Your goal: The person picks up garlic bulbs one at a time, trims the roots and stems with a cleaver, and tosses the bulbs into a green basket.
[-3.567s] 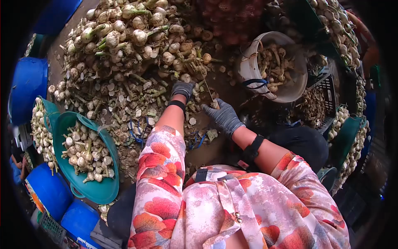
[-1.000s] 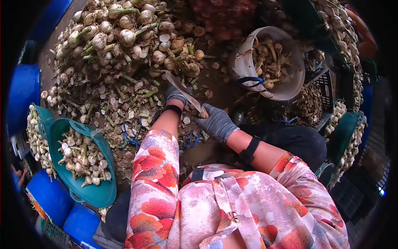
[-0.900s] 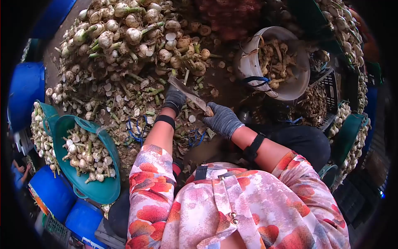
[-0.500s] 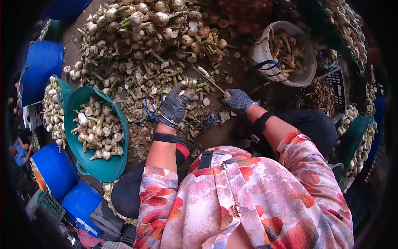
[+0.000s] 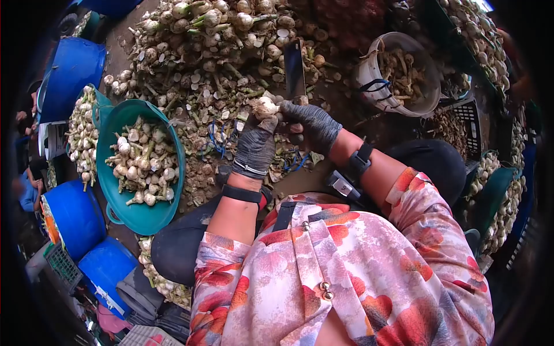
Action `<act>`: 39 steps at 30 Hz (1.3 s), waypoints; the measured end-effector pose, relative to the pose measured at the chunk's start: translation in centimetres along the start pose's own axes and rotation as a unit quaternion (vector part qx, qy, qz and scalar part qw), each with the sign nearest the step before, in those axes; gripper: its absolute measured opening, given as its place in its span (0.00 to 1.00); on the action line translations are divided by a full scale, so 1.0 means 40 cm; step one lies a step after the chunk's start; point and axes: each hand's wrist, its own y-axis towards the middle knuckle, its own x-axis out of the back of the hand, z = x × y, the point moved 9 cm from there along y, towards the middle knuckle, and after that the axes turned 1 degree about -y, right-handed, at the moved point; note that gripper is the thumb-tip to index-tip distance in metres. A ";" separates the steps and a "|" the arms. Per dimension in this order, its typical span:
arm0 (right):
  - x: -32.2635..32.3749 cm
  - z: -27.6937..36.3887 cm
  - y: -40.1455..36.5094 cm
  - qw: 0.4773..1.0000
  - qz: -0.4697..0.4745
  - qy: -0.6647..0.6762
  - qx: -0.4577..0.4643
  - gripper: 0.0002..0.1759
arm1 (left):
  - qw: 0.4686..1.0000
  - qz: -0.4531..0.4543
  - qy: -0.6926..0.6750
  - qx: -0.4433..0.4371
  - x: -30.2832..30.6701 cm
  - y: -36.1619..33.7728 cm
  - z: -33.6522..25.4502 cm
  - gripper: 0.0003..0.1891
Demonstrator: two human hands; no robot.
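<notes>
My left hand [image 5: 254, 143], in a grey glove, is closed around a garlic bulb [image 5: 266, 108], holding it up with its pale side showing. Close beside it, my right hand [image 5: 311, 122], gloved as well, is closed on the handle of a knife. The knife's broad blade [image 5: 294, 68] points away from me, just right of the bulb. Beyond both hands lies a large heap of garlic [image 5: 202, 34] with green stems, and cut stem pieces and peel [image 5: 213, 115] cover the ground nearer me.
At left stands a teal basket [image 5: 109, 190] of garlic bulbs, with blue tubs [image 5: 75, 216] behind it. A whitish bucket [image 5: 369, 75] with trimmed pieces is at the upper right, near a black crate [image 5: 468, 124]. Part of another person [image 5: 30, 190] shows at the far left.
My two hands have come together, and the left has raised a bulb. The blade has turned from pointing up-left to nearly straight away, its flat side showing. The view has shifted slightly.
</notes>
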 end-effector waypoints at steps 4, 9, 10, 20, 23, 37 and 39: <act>0.086 0.064 -0.024 0.890 -0.193 -0.412 0.011 0.19 | 0.999 -0.012 -0.031 0.011 -0.006 0.004 -0.010 0.20; -0.071 0.180 -0.149 0.602 -0.151 -0.746 0.241 0.16 | 0.830 0.058 0.527 -0.173 0.031 0.022 -0.087 0.21; -0.093 0.178 -0.154 0.561 -0.133 -0.785 0.225 0.16 | 0.506 0.111 0.795 -0.315 -0.009 -0.011 -0.064 0.22; -0.122 0.131 -0.171 0.503 -0.086 -0.839 0.189 0.12 | 0.592 0.115 0.780 -0.170 0.078 -0.046 -0.021 0.21; -0.120 0.113 -0.176 0.518 -0.085 -0.829 0.194 0.12 | 0.575 0.121 0.793 -0.162 0.080 -0.047 -0.005 0.22; 0.072 0.353 -0.230 0.459 -0.102 -0.856 0.216 0.11 | 0.986 0.077 0.082 -0.127 -0.195 -0.255 -0.278 0.28; 0.049 0.467 -0.237 0.700 -0.085 -0.672 0.227 0.09 | 0.984 0.073 0.099 -0.130 -0.194 -0.266 -0.349 0.27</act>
